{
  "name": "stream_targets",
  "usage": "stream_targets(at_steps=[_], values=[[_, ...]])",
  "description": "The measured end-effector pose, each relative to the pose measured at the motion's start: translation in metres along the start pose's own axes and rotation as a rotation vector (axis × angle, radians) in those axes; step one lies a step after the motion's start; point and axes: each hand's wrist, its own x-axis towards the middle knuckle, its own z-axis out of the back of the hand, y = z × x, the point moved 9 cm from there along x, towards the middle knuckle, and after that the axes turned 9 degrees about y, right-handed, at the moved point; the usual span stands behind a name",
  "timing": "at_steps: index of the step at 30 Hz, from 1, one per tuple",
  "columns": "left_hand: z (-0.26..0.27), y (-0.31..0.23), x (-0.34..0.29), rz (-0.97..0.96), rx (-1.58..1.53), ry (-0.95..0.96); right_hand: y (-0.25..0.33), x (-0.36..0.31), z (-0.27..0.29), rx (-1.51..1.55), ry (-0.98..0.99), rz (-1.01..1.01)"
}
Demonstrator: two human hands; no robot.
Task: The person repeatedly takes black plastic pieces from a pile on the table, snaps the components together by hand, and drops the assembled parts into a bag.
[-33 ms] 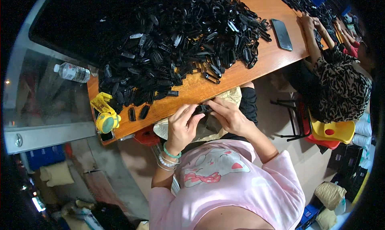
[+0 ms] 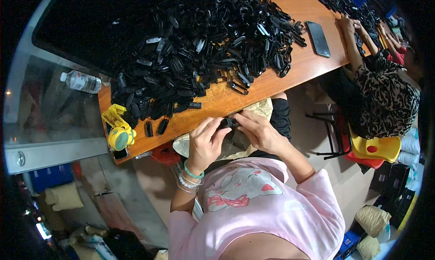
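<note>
Both hands meet just off the near edge of the wooden table (image 2: 209, 105), over my lap. Between them is a small black plastic piece (image 2: 230, 123); its exact kind is partly hidden by my fingers. My left hand (image 2: 206, 140) pinches its left end between thumb and fingers. From the other side, my right hand (image 2: 262, 132) closes on it with the fingertips. A large heap of similar black plastic pieces (image 2: 217, 47), some shaped like narrow open loops, spreads over the table beyond. Two loose pieces (image 2: 161, 126) lie near the edge, left of my hands.
A yellow handheld fan (image 2: 120, 137) sits at the table's left corner, near a clear bottle (image 2: 82, 82). A dark phone (image 2: 318, 38) lies to the right. Farther right, a person in a patterned top (image 2: 387, 101) works at the table beside a yellow stool (image 2: 376, 147).
</note>
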Motion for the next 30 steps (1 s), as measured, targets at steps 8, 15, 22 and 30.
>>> stream_targets(at_steps=[8,15,22,30], values=[[-0.033,0.028,-0.006,0.282,-0.42,-0.114,0.008,0.003,0.006,-0.077,-0.187,-0.027],[-0.053,0.052,-0.02,0.479,-1.116,-0.063,-0.026,-0.007,0.001,0.451,-0.284,-0.164],[-0.065,0.08,-0.032,0.481,-1.134,-0.087,-0.064,-0.005,-0.02,0.831,-0.171,-0.408],[-0.064,0.068,-0.035,0.306,0.0,0.04,-0.07,0.009,0.023,-0.197,-0.339,-0.255]])
